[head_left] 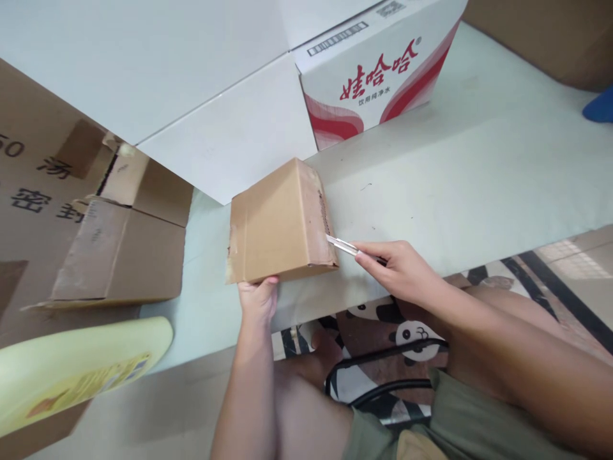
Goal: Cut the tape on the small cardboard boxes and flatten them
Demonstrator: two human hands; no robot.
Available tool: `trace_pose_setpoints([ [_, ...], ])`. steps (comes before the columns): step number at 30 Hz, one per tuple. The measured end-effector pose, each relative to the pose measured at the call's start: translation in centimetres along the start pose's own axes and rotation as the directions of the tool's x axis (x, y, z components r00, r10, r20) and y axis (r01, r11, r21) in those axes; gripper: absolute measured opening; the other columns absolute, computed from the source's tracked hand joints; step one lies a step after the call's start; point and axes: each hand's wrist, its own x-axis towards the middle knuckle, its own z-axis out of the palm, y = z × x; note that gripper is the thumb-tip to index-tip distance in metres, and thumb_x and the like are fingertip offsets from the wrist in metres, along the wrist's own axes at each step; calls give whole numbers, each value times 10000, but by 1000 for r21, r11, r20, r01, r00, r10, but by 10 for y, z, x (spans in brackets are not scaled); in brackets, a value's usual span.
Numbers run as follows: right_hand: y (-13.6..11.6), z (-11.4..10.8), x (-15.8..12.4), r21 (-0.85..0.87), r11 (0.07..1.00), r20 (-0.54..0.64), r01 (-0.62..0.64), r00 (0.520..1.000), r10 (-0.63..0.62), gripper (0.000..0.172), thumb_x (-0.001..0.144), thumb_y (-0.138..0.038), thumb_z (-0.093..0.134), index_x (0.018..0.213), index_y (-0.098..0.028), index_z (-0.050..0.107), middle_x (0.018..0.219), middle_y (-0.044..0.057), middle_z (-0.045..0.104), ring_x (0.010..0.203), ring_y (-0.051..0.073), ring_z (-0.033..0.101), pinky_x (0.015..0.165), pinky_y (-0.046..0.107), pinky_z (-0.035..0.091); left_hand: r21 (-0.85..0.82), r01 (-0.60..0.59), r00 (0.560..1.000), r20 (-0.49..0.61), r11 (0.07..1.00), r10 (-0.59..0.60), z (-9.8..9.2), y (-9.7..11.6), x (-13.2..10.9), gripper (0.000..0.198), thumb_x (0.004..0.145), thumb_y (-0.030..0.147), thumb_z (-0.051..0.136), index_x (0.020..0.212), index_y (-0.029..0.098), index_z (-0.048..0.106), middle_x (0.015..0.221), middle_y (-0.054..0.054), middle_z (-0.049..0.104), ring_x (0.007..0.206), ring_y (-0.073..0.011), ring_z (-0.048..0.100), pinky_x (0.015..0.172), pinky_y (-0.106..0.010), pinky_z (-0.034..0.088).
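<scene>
A small brown cardboard box (271, 223) rests on the pale green tabletop, its taped end turned to the right. At its near left edge, my left hand (258, 297) grips the box, with the thumb in sight and the other fingers hidden beneath or behind it. My right hand (395, 265) is closed around a utility knife (343, 245). The blade tip meets the taped end of the box near its torn, dark seam.
A large white carton (230, 128) stands right behind the box, beside a white and red water carton (373, 83). Brown cartons (138, 249) fill the left side. A pale yellow bottle (96, 364) lies at front left. A blue object (599, 107) is at the right edge.
</scene>
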Motion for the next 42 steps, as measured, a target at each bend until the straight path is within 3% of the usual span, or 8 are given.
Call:
trace_pose_setpoints([
  [6,1,-3,1,41,999,6,-16,1000,15,365,935,-349,499,1090,-189,787,631,-13,684,651,176,641,605,246,496,40,40,999,27,998,-41,-5,-3,1,752,365,367,987,1063,252,732,1017,-54,759,1001,-223,704,942,-340,538],
  [11,-1,1,-1,79,997,77,19,997,-25,380,936,-326,487,1179,-214,756,643,-23,699,660,178,658,636,258,524,13,15,1000,27,1000,-15,0,-1,0,696,351,327,993,1001,256,753,958,-19,761,915,-174,713,905,-275,543],
  [17,-4,-5,-5,29,1000,83,13,996,-16,378,938,-319,497,1184,-195,756,599,-14,678,635,174,655,650,252,520,59,-36,999,-8,998,36,5,0,0,699,374,448,970,1002,242,745,984,-51,762,1003,-211,701,940,-303,529],
  [27,-9,-1,-12,-48,999,139,-5,990,12,407,950,-305,452,1240,-215,723,625,-19,651,511,118,522,533,220,396,136,-59,998,-29,989,63,12,-9,-4,650,373,502,957,902,203,727,913,-57,752,963,-227,702,944,-340,518],
  [32,-14,-6,-15,-18,999,148,-34,988,36,418,956,-345,443,1218,-194,731,680,-8,676,548,129,546,551,230,404,140,-62,995,-71,988,73,10,-5,3,706,431,552,928,1007,206,710,1012,-84,752,1052,-251,681,986,-374,494],
  [38,24,-22,8,-303,940,-76,-156,987,140,402,912,-355,473,1211,-195,690,728,44,700,583,202,593,544,296,433,182,-167,972,-137,969,193,-3,0,11,653,533,503,910,1068,214,671,1127,-81,727,1146,-218,644,1021,-324,463],
  [40,40,-21,19,-420,888,-149,-186,980,134,405,883,-301,488,1223,-176,669,890,112,728,734,269,650,628,363,495,197,-156,974,-133,968,184,-4,-1,10,655,537,473,916,1080,215,657,1133,-82,722,1151,-210,641,1034,-322,453],
  [42,47,-17,24,-477,871,-207,-115,978,15,398,868,-274,501,1203,-152,678,1104,183,696,956,339,652,800,467,523,201,-133,976,-142,971,163,-4,-3,7,643,529,453,920,1065,212,657,1108,-78,726,1133,-209,647,1035,-326,454],
])
